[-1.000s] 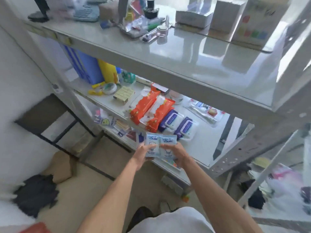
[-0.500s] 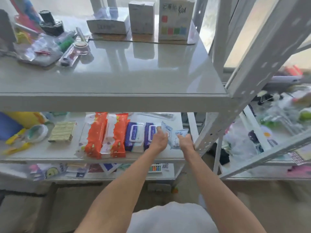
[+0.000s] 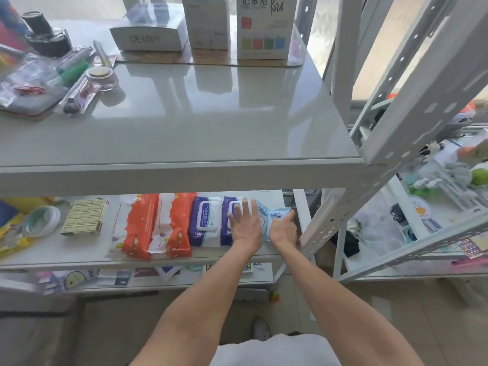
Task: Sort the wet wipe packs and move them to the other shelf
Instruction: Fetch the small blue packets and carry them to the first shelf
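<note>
On the middle shelf (image 3: 66,253) lie two orange wet wipe packs (image 3: 141,225), then two purple-and-white packs (image 3: 207,220) side by side. At the row's right end stand two small light-blue packs (image 3: 277,216), leaning together. My left hand (image 3: 244,224) rests flat with fingers spread on the second purple pack, its edge against the blue packs. My right hand (image 3: 284,229) is curled around the right blue pack, next to the shelf post.
A white perforated post (image 3: 327,220) stands just right of my right hand. A tape roll (image 3: 42,220) and a yellow box (image 3: 85,216) lie left on the same shelf. The top shelf (image 3: 211,128) overhangs. A second cluttered rack (image 3: 435,207) stands right.
The blue packs came up from below the shelf and now stand at the right end of the row. My left hand has let go and spread flat.
</note>
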The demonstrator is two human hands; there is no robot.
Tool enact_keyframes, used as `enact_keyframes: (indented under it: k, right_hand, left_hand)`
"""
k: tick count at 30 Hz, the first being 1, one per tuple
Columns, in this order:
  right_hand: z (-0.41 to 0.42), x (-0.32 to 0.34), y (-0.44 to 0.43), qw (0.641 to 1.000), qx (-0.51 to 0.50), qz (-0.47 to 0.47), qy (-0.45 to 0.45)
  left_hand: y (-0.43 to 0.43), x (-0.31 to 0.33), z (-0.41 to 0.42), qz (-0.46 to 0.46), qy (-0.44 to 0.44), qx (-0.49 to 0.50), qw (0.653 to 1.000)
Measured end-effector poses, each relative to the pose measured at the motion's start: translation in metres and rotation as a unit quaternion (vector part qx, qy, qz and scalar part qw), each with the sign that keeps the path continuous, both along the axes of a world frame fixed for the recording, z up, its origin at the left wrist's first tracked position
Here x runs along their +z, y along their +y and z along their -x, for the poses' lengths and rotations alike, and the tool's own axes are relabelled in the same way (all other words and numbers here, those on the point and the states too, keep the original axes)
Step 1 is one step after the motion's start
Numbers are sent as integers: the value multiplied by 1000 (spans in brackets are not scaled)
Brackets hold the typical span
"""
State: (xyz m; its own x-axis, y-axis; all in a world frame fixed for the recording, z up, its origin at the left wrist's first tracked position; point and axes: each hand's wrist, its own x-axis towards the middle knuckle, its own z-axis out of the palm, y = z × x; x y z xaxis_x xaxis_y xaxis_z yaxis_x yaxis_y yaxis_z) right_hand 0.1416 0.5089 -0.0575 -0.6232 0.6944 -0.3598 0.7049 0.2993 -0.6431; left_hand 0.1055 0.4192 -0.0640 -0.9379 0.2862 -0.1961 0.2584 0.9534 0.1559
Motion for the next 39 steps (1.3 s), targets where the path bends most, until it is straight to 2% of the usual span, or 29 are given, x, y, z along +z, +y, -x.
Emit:
enact_keyframes:
  k: [2, 5, 11, 16, 30, 35, 39]
  right_hand:
    - [1, -2, -1, 999, 4, -34, 7]
    - [0, -3, -3, 988, 74, -129, -34]
    - [1, -28, -5, 962, 159, -212, -68]
    - [3, -47, -9, 947, 240, -187, -100]
    - [25, -57, -47, 953, 262, -140, -64]
    - [19, -62, -30, 958, 229, -157, -64]
    - [18, -60, -15, 965, 209, -146, -58]
  left_hand:
    - [-6, -10, 3, 1, -16, -8, 1000]
    - [-10, -21, 7, 3, -53, -3, 999]
    - [-12, -25, 7, 11, -41, -2, 999]
    - [-20, -28, 8, 5, -38, 9, 999]
    - [-56, -28, 20, 13, -39, 40, 998]
    - [-40, -22, 15, 87, -5, 26, 996]
    - [-23, -29, 11, 102, -31, -10, 994]
